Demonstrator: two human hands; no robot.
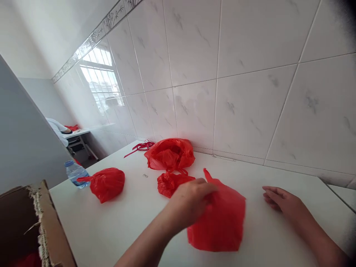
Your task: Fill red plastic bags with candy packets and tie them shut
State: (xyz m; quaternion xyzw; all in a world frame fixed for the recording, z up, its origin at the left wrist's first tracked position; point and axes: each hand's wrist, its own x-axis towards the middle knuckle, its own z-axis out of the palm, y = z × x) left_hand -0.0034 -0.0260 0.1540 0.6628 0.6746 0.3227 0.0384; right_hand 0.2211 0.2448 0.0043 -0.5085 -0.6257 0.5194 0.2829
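My left hand (191, 200) is closed on the upper left part of a red plastic bag (222, 222), which hangs flat and a little blurred over the white table. The bag's pointed top corner sticks up behind my fingers. To the right of the bag and apart from it is my right hand (283, 202), fingers loosely bent and nothing held. Just beyond my left hand lies a crumpled red bag (167, 184), partly hidden by that hand. A larger, open red bag (182, 154) with red plastic inside sits behind it, near the wall.
A knotted, filled red bag (108, 184) stands at the left, beside a water bottle (74, 173). Red ribbons (141, 146) lie near the wall. At the lower left is a torn-edged cardboard box (52, 226). Beyond the grey partition (22, 137), a person's sleeve (57, 128) shows at another table.
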